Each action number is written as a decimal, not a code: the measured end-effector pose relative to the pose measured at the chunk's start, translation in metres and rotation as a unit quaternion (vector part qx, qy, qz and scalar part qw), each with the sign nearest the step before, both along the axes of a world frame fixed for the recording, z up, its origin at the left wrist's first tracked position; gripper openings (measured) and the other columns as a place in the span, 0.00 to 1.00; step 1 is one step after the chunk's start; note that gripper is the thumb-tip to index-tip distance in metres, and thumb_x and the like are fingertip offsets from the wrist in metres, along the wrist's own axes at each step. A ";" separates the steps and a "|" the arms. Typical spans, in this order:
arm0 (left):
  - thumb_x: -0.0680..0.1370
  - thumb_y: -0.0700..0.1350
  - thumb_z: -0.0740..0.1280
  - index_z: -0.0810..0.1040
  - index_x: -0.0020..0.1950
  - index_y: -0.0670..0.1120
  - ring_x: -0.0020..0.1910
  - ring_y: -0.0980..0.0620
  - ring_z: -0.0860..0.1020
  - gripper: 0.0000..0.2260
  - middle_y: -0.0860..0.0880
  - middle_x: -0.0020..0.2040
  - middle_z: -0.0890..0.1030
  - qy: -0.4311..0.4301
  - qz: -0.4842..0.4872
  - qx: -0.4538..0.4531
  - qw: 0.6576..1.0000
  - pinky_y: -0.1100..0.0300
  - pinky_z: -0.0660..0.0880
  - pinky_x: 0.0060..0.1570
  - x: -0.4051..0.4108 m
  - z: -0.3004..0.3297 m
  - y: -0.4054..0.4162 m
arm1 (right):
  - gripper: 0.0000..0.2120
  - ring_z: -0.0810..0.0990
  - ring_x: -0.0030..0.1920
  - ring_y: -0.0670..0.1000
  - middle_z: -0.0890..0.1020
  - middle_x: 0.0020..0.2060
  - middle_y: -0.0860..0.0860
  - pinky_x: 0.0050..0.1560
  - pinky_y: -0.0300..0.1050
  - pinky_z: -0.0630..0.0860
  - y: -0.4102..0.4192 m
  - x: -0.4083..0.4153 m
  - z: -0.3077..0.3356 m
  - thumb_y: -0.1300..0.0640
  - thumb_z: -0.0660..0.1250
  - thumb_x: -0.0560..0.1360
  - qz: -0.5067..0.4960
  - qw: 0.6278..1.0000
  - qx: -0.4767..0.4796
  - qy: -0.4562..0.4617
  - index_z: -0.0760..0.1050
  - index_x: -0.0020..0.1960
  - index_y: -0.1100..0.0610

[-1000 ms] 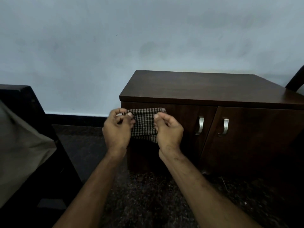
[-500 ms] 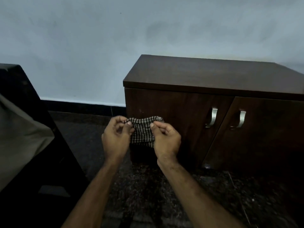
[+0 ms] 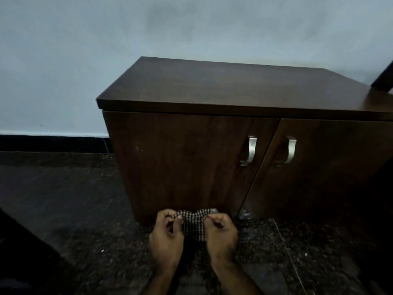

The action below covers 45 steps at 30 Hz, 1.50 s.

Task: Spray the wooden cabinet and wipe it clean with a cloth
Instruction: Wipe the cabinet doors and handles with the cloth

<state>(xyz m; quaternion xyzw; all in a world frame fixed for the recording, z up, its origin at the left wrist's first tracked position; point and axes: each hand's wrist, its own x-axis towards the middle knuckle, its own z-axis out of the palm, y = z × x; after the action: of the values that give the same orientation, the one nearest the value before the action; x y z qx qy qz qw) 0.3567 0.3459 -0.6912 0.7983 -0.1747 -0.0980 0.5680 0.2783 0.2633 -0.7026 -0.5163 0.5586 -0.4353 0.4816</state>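
1. One pale wall [image 3: 85,60] behind everything, with a dark skirting strip [image 3: 53,143] along its foot.
2. One dark speckled floor [image 3: 74,209] across the lower frame, crossed by a thin pale seam at right.
3. One wooden cabinet [image 3: 191,167], low and wide, long axis running left to right, back against the wall, front turned toward the camera; top bare.
4. Two doors on that front, both closed: left door [image 3: 180,158], right door [image 3: 329,167].
5. Two silver curved handles, left handle [image 3: 248,151] and right handle [image 3: 289,151], upright, just beside the central door gap.
6. One dark slanted object [image 3: 382,77] at the right edge over the top's far corner; too cropped to identify.
7. One dark shape [image 3: 21,252] at lower left, unclear.
8. Two hands low in front of the left door's bottom edge: left hand [image 3: 165,239] and right hand [image 3: 221,237], each pinching one checked cloth [image 3: 194,224] between thumb and fingertips.
9. Cloth stretched left to right between the hands, hanging down behind them, close to the cabinet base; contact with the wood not discernible.
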 end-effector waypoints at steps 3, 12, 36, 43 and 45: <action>0.76 0.42 0.73 0.77 0.48 0.53 0.39 0.62 0.83 0.08 0.56 0.39 0.84 -0.015 -0.036 0.005 0.999 0.58 0.81 0.42 -0.003 -0.008 -0.004 | 0.11 0.79 0.34 0.48 0.82 0.31 0.49 0.40 0.45 0.77 -0.008 -0.010 -0.011 0.67 0.75 0.68 0.002 1.000 0.007 0.018 0.78 0.35 0.54; 0.77 0.45 0.74 0.79 0.46 0.55 0.38 0.60 0.84 0.06 0.55 0.37 0.86 -0.010 -0.085 -0.063 0.994 0.53 0.82 0.41 -0.001 0.042 -0.016 | 0.09 0.77 0.33 0.47 0.81 0.31 0.50 0.34 0.34 0.74 -0.024 -0.028 0.047 0.68 0.74 0.71 -0.019 0.996 0.019 -0.087 0.80 0.37 0.56; 0.79 0.37 0.71 0.79 0.47 0.49 0.36 0.54 0.85 0.07 0.44 0.40 0.85 -0.043 0.061 -0.332 0.940 0.63 0.83 0.41 0.099 0.194 0.044 | 0.04 0.86 0.41 0.48 0.87 0.37 0.50 0.44 0.42 0.82 0.041 0.081 0.212 0.59 0.77 0.71 0.170 0.948 -0.067 -0.259 0.85 0.43 0.52; 0.78 0.33 0.70 0.80 0.54 0.38 0.31 0.58 0.83 0.06 0.37 0.45 0.83 0.130 0.093 -0.240 0.957 0.68 0.81 0.36 0.105 0.115 0.055 | 0.09 0.84 0.41 0.38 0.86 0.37 0.40 0.44 0.35 0.80 0.060 0.082 0.123 0.56 0.77 0.71 0.187 0.976 -0.021 -0.107 0.82 0.37 0.44; 0.78 0.33 0.70 0.80 0.53 0.39 0.36 0.52 0.83 0.05 0.38 0.45 0.83 0.169 0.114 -0.220 0.954 0.69 0.81 0.35 0.099 0.097 0.051 | 0.10 0.83 0.39 0.37 0.86 0.36 0.39 0.43 0.34 0.80 0.057 0.079 0.101 0.56 0.77 0.70 0.178 0.982 -0.005 -0.065 0.82 0.35 0.43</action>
<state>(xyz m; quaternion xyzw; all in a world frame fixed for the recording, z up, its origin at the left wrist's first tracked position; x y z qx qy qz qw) 0.4561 0.3971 -0.5945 0.6401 -0.0009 -0.1253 0.7580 0.3572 0.3203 -0.6021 -0.5803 0.4234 -0.3779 0.5840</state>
